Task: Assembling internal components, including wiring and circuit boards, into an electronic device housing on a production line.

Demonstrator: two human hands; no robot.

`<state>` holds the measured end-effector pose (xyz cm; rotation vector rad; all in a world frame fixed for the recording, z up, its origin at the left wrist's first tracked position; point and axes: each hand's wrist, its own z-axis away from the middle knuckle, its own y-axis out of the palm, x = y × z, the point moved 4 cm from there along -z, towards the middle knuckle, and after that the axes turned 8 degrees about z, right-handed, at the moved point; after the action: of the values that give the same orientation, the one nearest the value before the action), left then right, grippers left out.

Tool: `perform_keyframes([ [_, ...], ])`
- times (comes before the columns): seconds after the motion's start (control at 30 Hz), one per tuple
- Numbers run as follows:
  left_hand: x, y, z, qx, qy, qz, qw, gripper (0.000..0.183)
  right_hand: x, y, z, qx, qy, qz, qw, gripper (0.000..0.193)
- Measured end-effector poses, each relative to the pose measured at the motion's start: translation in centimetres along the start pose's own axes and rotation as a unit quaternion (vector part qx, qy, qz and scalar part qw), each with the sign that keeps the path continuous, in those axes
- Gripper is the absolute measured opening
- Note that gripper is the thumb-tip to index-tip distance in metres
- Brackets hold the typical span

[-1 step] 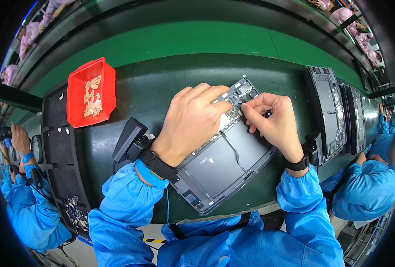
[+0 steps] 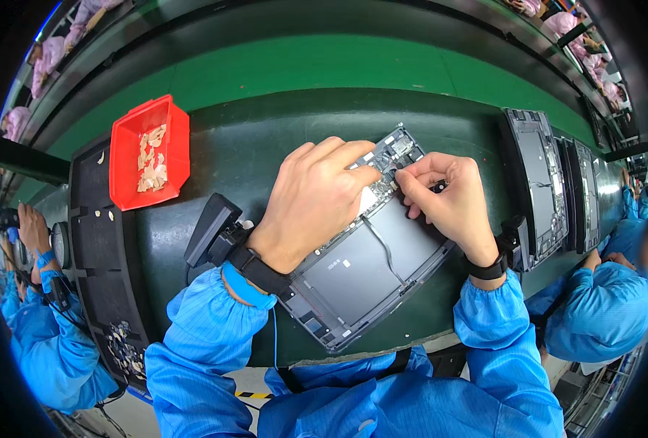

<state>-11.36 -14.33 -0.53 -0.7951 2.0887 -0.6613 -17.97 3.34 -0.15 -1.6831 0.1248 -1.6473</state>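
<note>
An opened laptop base (image 2: 353, 274) lies slanted on the dark green bench, its circuit board (image 2: 382, 189) bare at the far end. Across its grey battery runs a dark flat cable (image 2: 386, 252). My left hand (image 2: 317, 193) rests over the left part of the board, two fingers stretched out and apart on it; the other fingertips are hidden. At the far right of the board, my right hand (image 2: 444, 193) has thumb and forefinger pinched together against the components. Whatever is between those fingertips is too small to make out.
A red bin (image 2: 176, 157) with peeled tan scraps sits on a black tray (image 2: 101, 252) at left. More laptop bases (image 2: 539, 186) stand at right. Dark devices are strapped at both my wrists, the left one (image 2: 214, 226) jutting outward. Co-workers in blue sit on either side.
</note>
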Motion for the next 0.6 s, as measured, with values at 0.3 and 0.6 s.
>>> perform_keyframes([
  [0.3,-0.22,0.14,-0.18,-0.001,0.007,-0.001,1.000,0.030,-0.55,-0.29,-0.12,0.011,0.001,-0.039,0.999,0.017],
  [0.6,-0.46,-0.03,-0.01,0.035,-0.002,-0.011,0.999,0.036,-0.54,-0.23,-0.04,0.014,0.012,-0.037,0.999,0.017],
])
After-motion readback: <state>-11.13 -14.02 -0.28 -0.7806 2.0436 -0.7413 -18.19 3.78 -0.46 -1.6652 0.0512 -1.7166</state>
